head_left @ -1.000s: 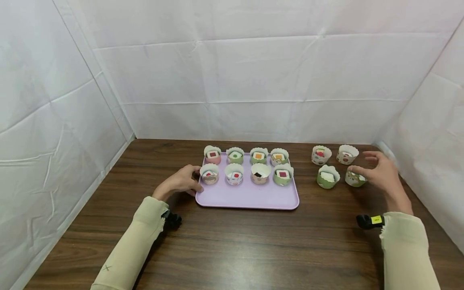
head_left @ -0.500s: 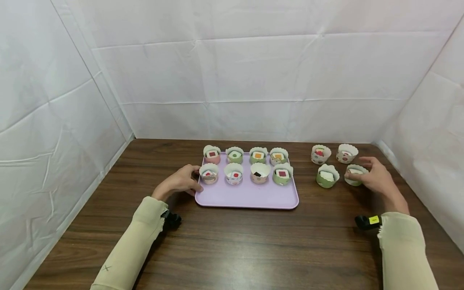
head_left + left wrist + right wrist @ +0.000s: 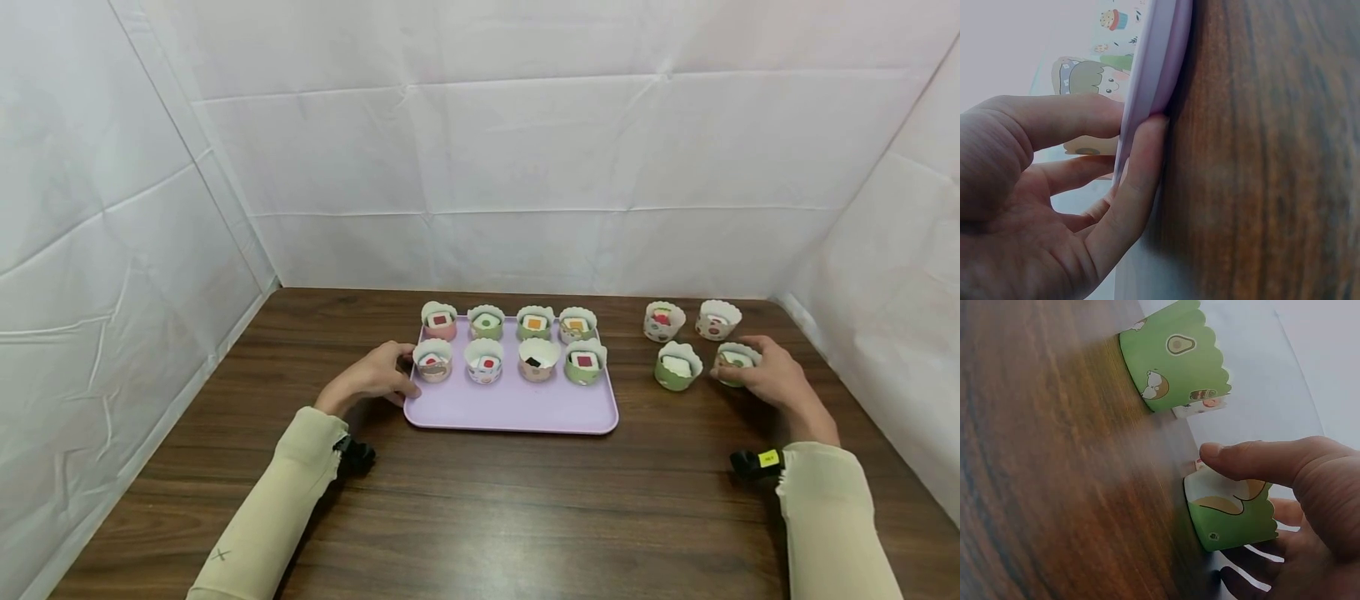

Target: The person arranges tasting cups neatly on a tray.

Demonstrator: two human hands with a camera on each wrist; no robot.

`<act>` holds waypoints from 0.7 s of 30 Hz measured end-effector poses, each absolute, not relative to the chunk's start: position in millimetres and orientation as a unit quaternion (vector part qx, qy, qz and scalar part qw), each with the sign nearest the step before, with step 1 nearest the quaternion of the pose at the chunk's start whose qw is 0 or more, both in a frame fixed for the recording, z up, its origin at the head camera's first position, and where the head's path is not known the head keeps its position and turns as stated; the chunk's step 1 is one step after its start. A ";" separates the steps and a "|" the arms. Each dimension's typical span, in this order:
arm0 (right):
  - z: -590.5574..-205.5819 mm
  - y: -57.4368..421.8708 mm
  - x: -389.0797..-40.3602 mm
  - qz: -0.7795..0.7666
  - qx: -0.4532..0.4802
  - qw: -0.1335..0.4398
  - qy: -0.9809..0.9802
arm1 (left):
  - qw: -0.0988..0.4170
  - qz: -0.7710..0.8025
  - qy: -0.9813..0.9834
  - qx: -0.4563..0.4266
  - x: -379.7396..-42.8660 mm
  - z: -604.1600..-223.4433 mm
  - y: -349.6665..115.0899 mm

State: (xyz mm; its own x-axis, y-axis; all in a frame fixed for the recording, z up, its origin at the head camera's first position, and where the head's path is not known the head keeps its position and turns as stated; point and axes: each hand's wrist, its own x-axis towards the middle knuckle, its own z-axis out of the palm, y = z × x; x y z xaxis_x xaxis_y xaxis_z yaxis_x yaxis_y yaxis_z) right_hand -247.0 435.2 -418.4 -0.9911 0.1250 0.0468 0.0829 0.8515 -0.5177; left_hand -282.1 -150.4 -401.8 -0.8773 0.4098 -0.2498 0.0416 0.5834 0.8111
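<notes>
Near the right side of the table my right hand (image 3: 772,375) holds a green-and-white paper baking cup (image 3: 1229,515), its thumb (image 3: 1260,459) on one side and the fingers round the other. A white piece with a green mark lies in that cup. Whether its base is off the table I cannot tell. At the tray's left edge my left hand (image 3: 377,372) pinches the rim of the lilac tray (image 3: 510,417); its fingers (image 3: 1138,169) lie over and under the rim in the left wrist view. On the tray stand two rows of filled baking cups, such as a pink one (image 3: 442,331).
Beside the right hand stand a green cup (image 3: 675,381) with a white filling, a patterned cup (image 3: 662,330) and a white spotted cup (image 3: 714,330). A white cloth (image 3: 525,167) hangs behind the dark wooden table (image 3: 525,517).
My right hand has come down and slightly left, and its fingers have closed round the front right baking cup. The left hand and tray have stayed put.
</notes>
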 end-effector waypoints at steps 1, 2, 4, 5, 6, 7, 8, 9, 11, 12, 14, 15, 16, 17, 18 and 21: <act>-418.8 435.7 -246.8 0.265 -0.054 0.040 -0.962 | 0.211 0.437 0.864 0.132 -282.3 -401.9 -150.3; -419.1 436.1 -246.6 0.265 -0.054 0.040 -0.962 | 0.211 0.437 0.864 0.134 -282.5 -402.2 -150.4; -419.3 436.8 -246.1 0.267 -0.053 0.039 -0.961 | 0.212 0.435 0.864 0.138 -282.9 -402.4 -150.8; -419.1 437.0 -245.7 0.269 -0.052 0.037 -0.961 | 0.212 0.434 0.865 0.138 -283.0 -402.5 -150.9; -418.7 437.3 -245.3 0.271 -0.050 0.034 -0.961 | 0.212 0.434 0.865 0.137 -283.1 -402.5 -151.0; -418.1 437.4 -245.0 0.272 -0.049 0.031 -0.960 | 0.211 0.435 0.865 0.137 -283.3 -402.4 -151.3; -417.2 437.4 -244.6 0.274 -0.048 0.027 -0.960 | 0.211 0.435 0.864 0.138 -283.4 -402.3 -151.5; -416.3 437.6 -244.2 0.276 -0.047 0.023 -0.960 | 0.212 0.436 0.864 0.138 -283.5 -402.2 -151.7; -414.9 438.0 -243.3 0.275 -0.047 0.017 -0.960 | 0.213 0.438 0.863 0.137 -283.6 -402.2 -151.8; -414.3 438.3 -242.9 0.273 -0.047 0.015 -0.961 | 0.213 0.439 0.862 0.137 -283.7 -402.2 -151.8; -413.7 438.7 -242.4 0.271 -0.049 0.014 -0.961 | 0.214 0.439 0.862 0.136 -283.7 -402.3 -151.7; -413.7 439.1 -242.4 0.269 -0.050 0.014 -0.962 | 0.214 0.439 0.862 0.135 -283.6 -402.3 -151.6; -413.9 439.4 -242.4 0.267 -0.050 0.015 -0.962 | 0.213 0.438 0.863 0.135 -283.5 -402.3 -151.5; -413.9 439.5 -242.4 0.266 -0.050 0.016 -0.962 | 0.213 0.438 0.863 0.134 -283.5 -402.3 -151.4; -414.0 439.7 -242.5 0.265 -0.050 0.017 -0.963 | 0.213 0.438 0.863 0.134 -283.4 -402.3 -151.3; -413.6 440.1 -242.6 0.260 -0.051 0.018 -0.964 | 0.212 0.437 0.864 0.136 -283.6 -402.7 -151.0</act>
